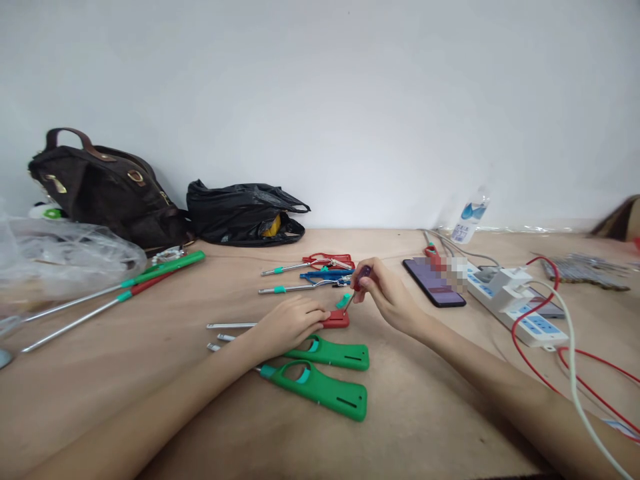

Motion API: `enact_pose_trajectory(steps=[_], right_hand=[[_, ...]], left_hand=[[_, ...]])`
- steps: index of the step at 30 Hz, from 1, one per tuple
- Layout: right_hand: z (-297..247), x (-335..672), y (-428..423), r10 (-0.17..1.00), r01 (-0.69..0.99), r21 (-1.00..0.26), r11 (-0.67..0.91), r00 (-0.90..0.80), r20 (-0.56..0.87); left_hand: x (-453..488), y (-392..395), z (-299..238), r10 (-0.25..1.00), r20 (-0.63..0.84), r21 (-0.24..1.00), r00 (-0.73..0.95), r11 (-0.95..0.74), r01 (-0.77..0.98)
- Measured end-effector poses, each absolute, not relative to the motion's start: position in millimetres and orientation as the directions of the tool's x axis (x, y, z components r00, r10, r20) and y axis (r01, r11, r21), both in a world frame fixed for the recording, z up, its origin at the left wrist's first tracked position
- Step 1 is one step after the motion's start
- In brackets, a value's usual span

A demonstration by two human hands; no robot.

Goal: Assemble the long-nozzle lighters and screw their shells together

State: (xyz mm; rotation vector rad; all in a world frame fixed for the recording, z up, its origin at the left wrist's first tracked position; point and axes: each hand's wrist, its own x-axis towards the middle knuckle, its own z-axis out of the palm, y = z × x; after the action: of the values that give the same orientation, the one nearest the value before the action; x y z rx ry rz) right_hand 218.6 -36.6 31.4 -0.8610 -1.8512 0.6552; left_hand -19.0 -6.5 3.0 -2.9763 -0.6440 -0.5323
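My left hand [290, 323] lies over a red long-nosed gas lighter [337, 320], its fingers closed on the body and holding it against the table. The lighter's metal nozzle [227, 326] sticks out to the left. In my right hand [387, 297] is a screwdriver [349, 301] with a purple handle, tilted, its tip at the end of the red lighter. Two green gas lighters [345, 355] lie just nearer to me, one partly under my left hand. Beyond are an opened red lighter [330, 261], opened blue lighter parts [327, 274] and a small turquoise piece [343, 301].
A phone [434, 283] and a white power strip [537, 327] with a red cable [515, 330] are at right, near a water bottle [470, 217]. Metal rods [583, 270] lie beyond. At left are more lighters [170, 267], a clear plastic bag [65, 257], a backpack [110, 193] and a black bag [230, 213].
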Motion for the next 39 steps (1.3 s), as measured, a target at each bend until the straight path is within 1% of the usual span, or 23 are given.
enact_pose_trajectory(steps=[7,15,24,26,29,31,34,36,39], right_hand=[[31.4,220.2,-36.0,0.780,0.272,-0.734,0.622,-0.293,0.553],[30.8,219.8,-36.2,0.784,0.285,-0.733,0.618,-0.298,0.544],[30.5,218.6,-36.3,0.786,0.291,-0.732,0.616,-0.299,0.542],[32.1,217.8,-36.7,0.777,0.314,-0.712,0.628,-0.314,0.546],[37.1,215.7,-34.8,0.738,0.436,-0.597,0.673,-0.342,0.582],[42.5,213.1,-30.9,0.703,0.550,-0.469,0.691,-0.360,0.613],[54.0,205.7,-22.9,0.667,0.693,-0.269,0.669,-0.398,0.630],[63.1,198.2,-19.0,0.667,0.766,-0.141,0.628,-0.436,0.604],[76.1,187.4,-19.1,0.735,0.853,0.063,0.518,-0.482,0.477]], left_hand=[[-19.0,-6.5,2.6,0.393,0.333,0.024,0.857,-0.912,0.409],[-19.2,-6.6,2.5,0.395,0.352,0.055,0.848,-0.914,0.403],[-19.0,-6.7,2.5,0.389,0.349,0.026,0.853,-0.914,0.406],[-19.0,-6.6,2.6,0.383,0.349,0.022,0.855,-0.916,0.401],[-18.9,-6.9,3.4,0.377,0.349,0.023,0.858,-0.918,0.395],[-18.9,-7.0,4.0,0.379,0.346,0.027,0.858,-0.918,0.395],[-19.1,-6.6,3.7,0.387,0.330,0.022,0.861,-0.915,0.403],[-19.3,-6.1,2.7,0.392,0.314,0.006,0.865,-0.912,0.411],[-19.8,-5.2,1.1,0.392,0.301,-0.023,0.869,-0.908,0.418]])
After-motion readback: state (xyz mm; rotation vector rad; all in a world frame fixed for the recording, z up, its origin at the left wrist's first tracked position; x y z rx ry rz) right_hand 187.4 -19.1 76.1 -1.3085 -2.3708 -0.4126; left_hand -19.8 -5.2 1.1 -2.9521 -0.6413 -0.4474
